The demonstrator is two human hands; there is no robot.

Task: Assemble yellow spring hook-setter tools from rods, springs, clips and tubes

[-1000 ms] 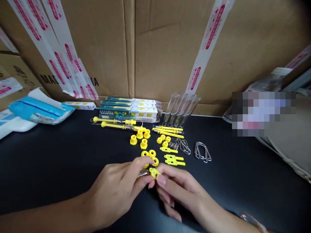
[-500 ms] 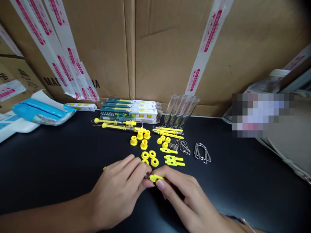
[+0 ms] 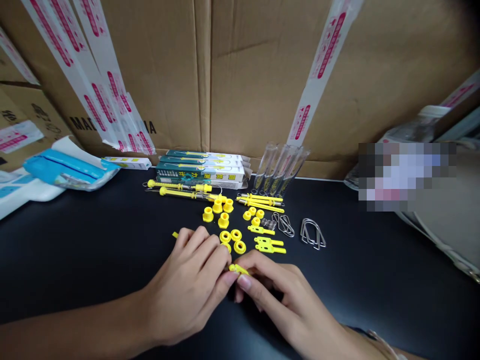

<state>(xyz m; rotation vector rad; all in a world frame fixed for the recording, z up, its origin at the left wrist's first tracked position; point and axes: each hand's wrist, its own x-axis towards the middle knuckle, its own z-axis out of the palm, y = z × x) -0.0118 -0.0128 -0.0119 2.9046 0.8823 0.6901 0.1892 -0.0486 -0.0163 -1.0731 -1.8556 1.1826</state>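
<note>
Near the front middle of the black table, my left hand [image 3: 187, 285] and my right hand [image 3: 285, 295] meet at a small yellow plastic piece [image 3: 237, 269]. My right thumb and fingers pinch it. The curled left fingers grip its other side, and what lies inside them is mostly hidden; a yellow tip [image 3: 175, 234] sticks out past the left knuckles. Just beyond the fingertips lie several yellow rings [image 3: 239, 247] and flanged caps [image 3: 224, 220]. Flat yellow pieces with holes [image 3: 269, 248] rest beyond my right hand, with small springs [image 3: 268, 224] behind them.
Bent metal wires [image 3: 312, 234] lie at the right. Yellow rods with hooks [image 3: 180, 194], stacked green-white boxes [image 3: 202, 172] and clear tubes [image 3: 279, 170] are at the back, before a large cardboard box [image 3: 247, 75]. A blue packet [image 3: 71, 170] sits left, a plastic bottle [image 3: 420, 125] right.
The fingertips of both hands have drawn closer together around the yellow piece, and the metal part that showed by my left fingers is now mostly covered. The view has shifted slightly.
</note>
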